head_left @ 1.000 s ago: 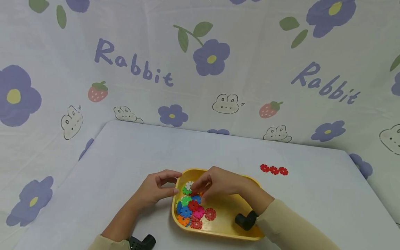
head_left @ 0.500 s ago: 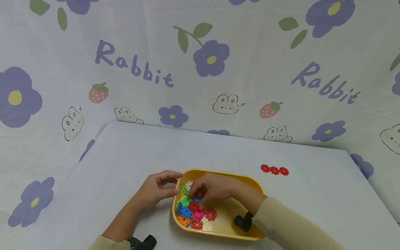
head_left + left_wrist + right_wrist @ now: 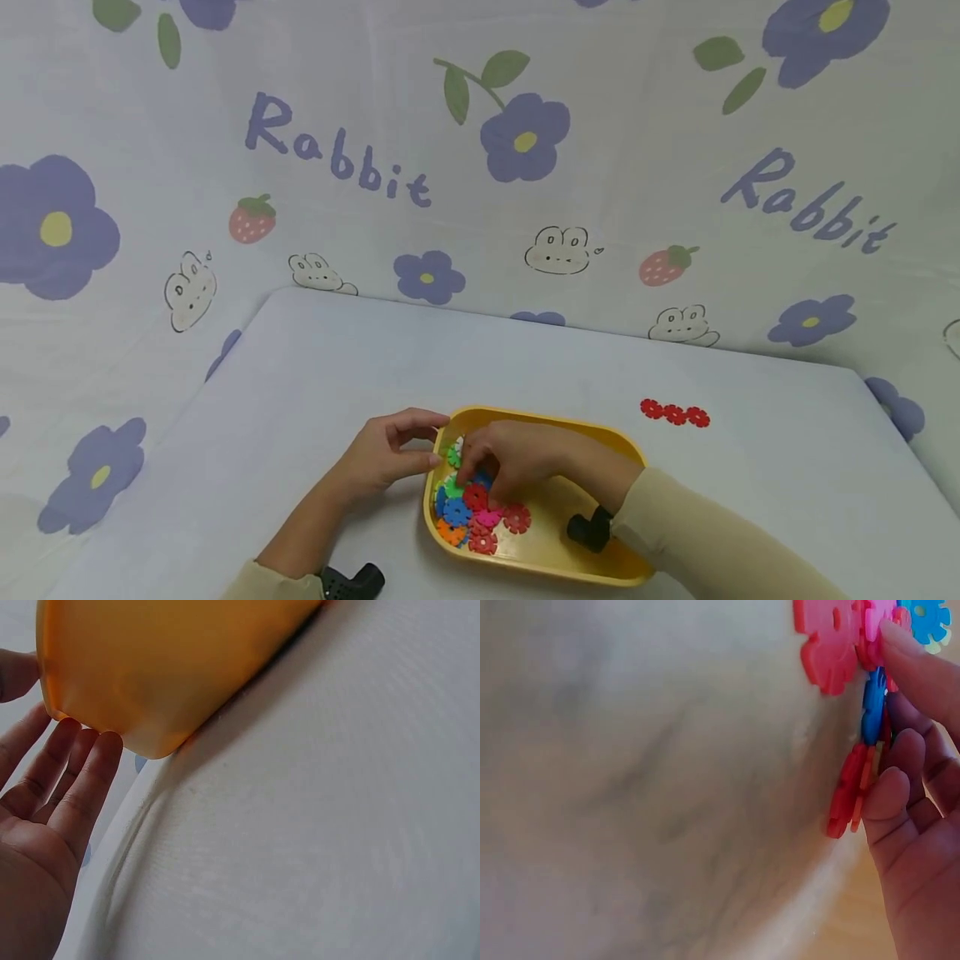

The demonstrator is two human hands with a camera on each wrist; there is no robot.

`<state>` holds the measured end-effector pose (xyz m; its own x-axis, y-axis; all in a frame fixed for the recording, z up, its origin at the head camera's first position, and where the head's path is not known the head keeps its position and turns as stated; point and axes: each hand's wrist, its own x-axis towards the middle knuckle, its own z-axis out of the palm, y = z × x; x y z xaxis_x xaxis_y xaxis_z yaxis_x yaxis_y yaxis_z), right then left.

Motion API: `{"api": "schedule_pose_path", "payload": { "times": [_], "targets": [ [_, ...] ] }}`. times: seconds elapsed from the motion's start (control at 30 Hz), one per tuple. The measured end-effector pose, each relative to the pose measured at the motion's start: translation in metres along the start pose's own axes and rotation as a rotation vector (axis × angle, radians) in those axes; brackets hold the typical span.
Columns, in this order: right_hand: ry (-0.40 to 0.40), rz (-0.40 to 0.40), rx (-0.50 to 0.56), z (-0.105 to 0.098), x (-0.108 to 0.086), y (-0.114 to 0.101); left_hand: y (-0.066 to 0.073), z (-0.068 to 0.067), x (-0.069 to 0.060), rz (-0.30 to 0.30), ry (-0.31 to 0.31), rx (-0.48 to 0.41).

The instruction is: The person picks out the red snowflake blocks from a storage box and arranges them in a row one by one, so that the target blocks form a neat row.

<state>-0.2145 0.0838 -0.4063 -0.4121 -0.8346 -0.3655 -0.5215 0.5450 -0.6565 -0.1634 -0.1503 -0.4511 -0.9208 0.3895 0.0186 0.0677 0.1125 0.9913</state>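
Note:
In the head view a yellow tray holds a pile of colourful plastic snowflake discs at its left end. My left hand touches the tray's left rim with thumb and fingertips. From the left wrist, its fingers lie against the outer wall of the tray. My right hand reaches into the pile, index and thumb tips apart. In the right wrist view its thumb touches a pink disc; the other bent fingers are beside a red disc. The hand covers some discs.
Three red discs lie in a row on the white table, behind and right of the tray. A patterned cloth hangs behind the table. Each wrist wears a black device, one above the tray.
My right hand has shifted from the far side of the pile toward me, its fingers lower among the discs. The left hand stays at the rim. The head view has turned slightly left.

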Motion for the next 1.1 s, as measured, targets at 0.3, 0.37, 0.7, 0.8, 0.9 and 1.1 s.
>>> {"api": "schedule_pose_path", "payload": {
  "times": [0.3,0.37,0.7,0.8,0.9,1.1],
  "targets": [
    [-0.007,-0.021,0.011,0.0,0.0012,0.001,-0.0014,-0.0008,-0.0003,0.008,-0.002,0.006],
    [-0.008,-0.029,0.012,0.0004,0.0019,0.0014,-0.0014,-0.0008,-0.0005,0.007,-0.002,0.006],
    [0.004,-0.033,0.032,0.0023,0.0034,0.0031,-0.0008,-0.0002,-0.0003,0.028,-0.01,0.004],
    [0.01,-0.041,0.047,0.0024,0.003,0.0035,-0.0011,0.0,-0.0001,0.034,-0.013,0.003],
    [0.016,-0.046,0.069,0.0029,0.003,0.0036,-0.0015,-0.0001,0.0002,0.034,-0.012,0.0],
    [0.01,-0.015,0.132,0.0033,0.0019,0.0026,-0.0037,-0.0005,0.0004,0.026,-0.003,0.006]
  ]
}}
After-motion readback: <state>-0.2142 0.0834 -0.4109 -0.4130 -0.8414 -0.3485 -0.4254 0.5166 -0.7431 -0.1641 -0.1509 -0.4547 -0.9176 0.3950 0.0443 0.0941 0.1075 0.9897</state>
